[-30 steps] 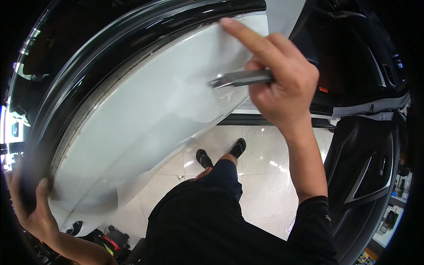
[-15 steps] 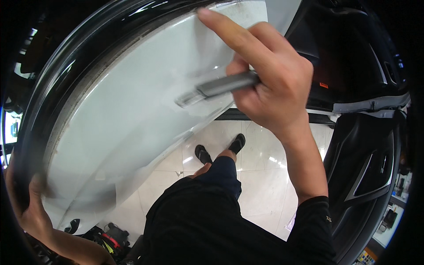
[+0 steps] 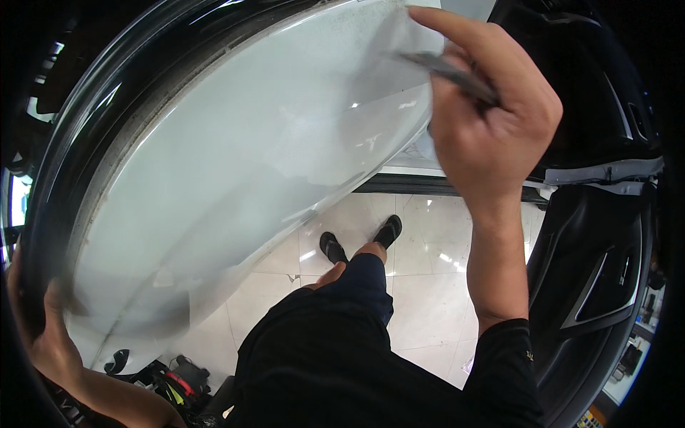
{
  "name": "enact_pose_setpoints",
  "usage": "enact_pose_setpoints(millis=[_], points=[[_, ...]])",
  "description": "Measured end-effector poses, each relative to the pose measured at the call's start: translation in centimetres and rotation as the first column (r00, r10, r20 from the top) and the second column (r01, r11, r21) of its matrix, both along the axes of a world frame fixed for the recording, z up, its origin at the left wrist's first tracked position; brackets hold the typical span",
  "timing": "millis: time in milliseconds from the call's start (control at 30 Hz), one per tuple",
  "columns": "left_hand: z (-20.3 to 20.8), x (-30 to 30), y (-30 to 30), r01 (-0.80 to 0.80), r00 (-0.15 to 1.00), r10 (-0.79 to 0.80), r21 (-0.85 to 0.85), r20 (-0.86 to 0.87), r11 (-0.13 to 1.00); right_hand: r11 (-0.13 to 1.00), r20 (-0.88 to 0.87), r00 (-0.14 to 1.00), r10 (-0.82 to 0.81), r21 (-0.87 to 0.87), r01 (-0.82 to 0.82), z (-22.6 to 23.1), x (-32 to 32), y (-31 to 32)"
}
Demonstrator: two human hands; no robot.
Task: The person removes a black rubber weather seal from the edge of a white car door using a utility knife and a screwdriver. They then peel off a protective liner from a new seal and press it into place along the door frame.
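A dark grey utility knife, blurred by motion, is held in my right hand. The index finger reaches out along the far edge of a white car body panel, its tip at or very near the surface. The knife's front end points left over the panel; whether it touches cannot be made out. At the lower left, my left hand lies against the black curved car part bordering the panel, thumb and fingers spread apart. Its fingertips are partly lost in shadow.
An opened car door with a black inner panel stands on the right. Dark cabin trim lies beyond my right hand. A black bag with red and yellow parts sits at the lower left. My feet are on pale floor tiles.
My right hand has moved right and slightly away from me along the panel's far edge, carrying the knife, whose front end is now higher. My left hand has hardly moved.
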State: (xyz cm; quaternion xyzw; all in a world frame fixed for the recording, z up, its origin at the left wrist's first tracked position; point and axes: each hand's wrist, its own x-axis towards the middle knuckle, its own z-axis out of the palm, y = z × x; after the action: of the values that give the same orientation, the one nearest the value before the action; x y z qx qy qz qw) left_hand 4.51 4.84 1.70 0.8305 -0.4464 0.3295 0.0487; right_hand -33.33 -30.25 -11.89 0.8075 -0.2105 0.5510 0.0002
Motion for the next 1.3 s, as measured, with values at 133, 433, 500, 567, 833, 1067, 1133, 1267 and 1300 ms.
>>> enact_pose_setpoints(millis=[133, 433, 500, 567, 833, 1067, 1133, 1267, 1300], points=[[0.4, -0.9, -1.2, 0.074, 0.996, -0.072, 0.035, -0.045, 0.997, 0.991, -0.034, 0.999, -0.03, 0.127, 0.035, -0.2, 1.2, 2.6], [0.6, -1.9, -1.8, 0.121, 0.99, -0.115, 0.066, -0.085, 0.99, 0.957, 0.041, 0.989, -0.142, 0.262, 0.127, 0.8, 1.4, 3.9], [0.6, -1.6, -1.5, 0.128, 0.988, -0.122, 0.063, -0.09, 0.99, 0.963, -0.008, 0.994, -0.105, 0.249, 0.103, 0.6, 1.9, 4.6], [0.5, -1.6, -1.5, 0.149, 0.984, -0.143, 0.054, -0.107, 0.987, 0.958, -0.112, 0.989, -0.091, 0.261, 0.118, 0.6, 2.7, 5.4], [0.7, -2.3, -2.2, 0.16, 0.984, -0.153, 0.076, -0.094, 0.984, 0.987, 0.072, 0.988, -0.138, 0.093, 0.131, -0.2, 1.2, 2.5], [0.8, -1.7, -1.4, 0.147, 0.987, -0.141, 0.075, -0.082, 0.986, 0.993, -0.033, 0.995, -0.092, 0.073, 0.094, -1.4, 2.1, 1.9], [1.0, -1.9, -1.5, 0.166, 0.984, -0.16, 0.068, -0.084, 0.984, 0.993, 0.011, 0.994, -0.106, 0.062, 0.105, -1.7, 1.9, 1.3], [1.6, -2.2, -1.4, 0.203, 0.976, -0.197, 0.064, -0.096, 0.977, 0.995, 0.081, 0.995, -0.063, 0.087, 0.056, -1.8, 2.0, 2.2], [1.7, -2.2, -1.3, 0.21, 0.974, -0.203, 0.06, -0.1, 0.976, 0.995, 0.064, 0.997, -0.039, 0.097, 0.032, -1.8, 2.4, 2.7]])
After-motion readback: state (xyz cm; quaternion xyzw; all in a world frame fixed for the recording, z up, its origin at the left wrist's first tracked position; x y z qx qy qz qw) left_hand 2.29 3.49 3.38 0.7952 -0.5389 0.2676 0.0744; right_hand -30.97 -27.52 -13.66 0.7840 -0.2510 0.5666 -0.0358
